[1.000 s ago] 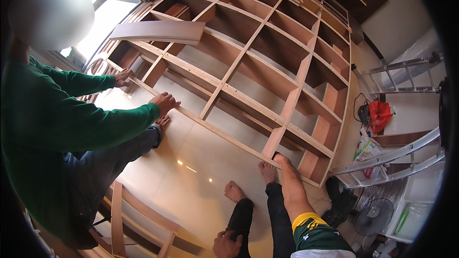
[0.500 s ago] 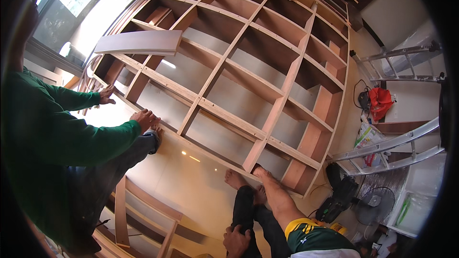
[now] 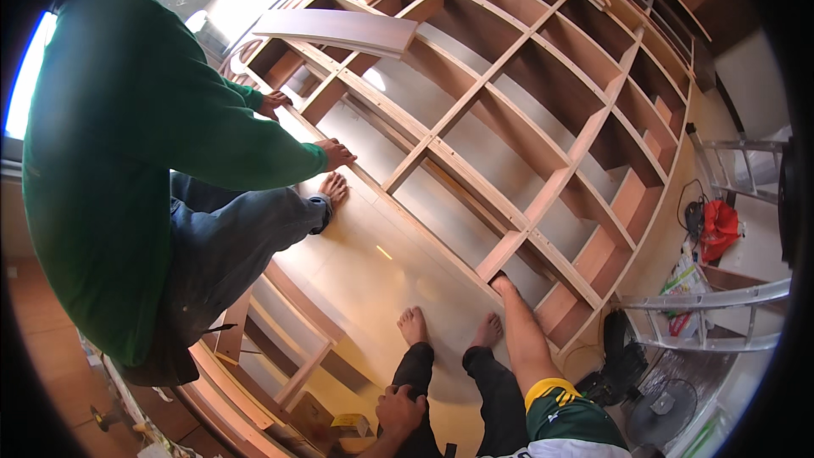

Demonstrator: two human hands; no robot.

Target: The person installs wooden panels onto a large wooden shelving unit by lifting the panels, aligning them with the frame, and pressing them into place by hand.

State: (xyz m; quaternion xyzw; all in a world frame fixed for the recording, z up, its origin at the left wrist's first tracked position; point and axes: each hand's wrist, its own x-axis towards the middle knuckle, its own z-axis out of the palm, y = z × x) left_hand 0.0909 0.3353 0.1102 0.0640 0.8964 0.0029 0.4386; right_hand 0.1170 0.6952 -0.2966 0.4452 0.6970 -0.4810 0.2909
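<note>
Head view, from the left: a co-worker in a green top and jeans crouches on the pale panel, one hand pressed flat on the near rail of the big wooden shelf frame, the other hand resting farther up the same rail. A loose board lies across the frame's upper left cells. Low in the middle, the person's left hand rests on the left knee, its grip closed loosely on the dark trouser cloth and holding no object. Two bare feet stand on the panel just above it. To their right, the right hand reaches down to the frame's bottom edge, beside an upright divider; its fingers are hidden behind the wood, so I cannot tell its grip. Farther right stand an aluminium ladder, a red bag and a floor fan.
</note>
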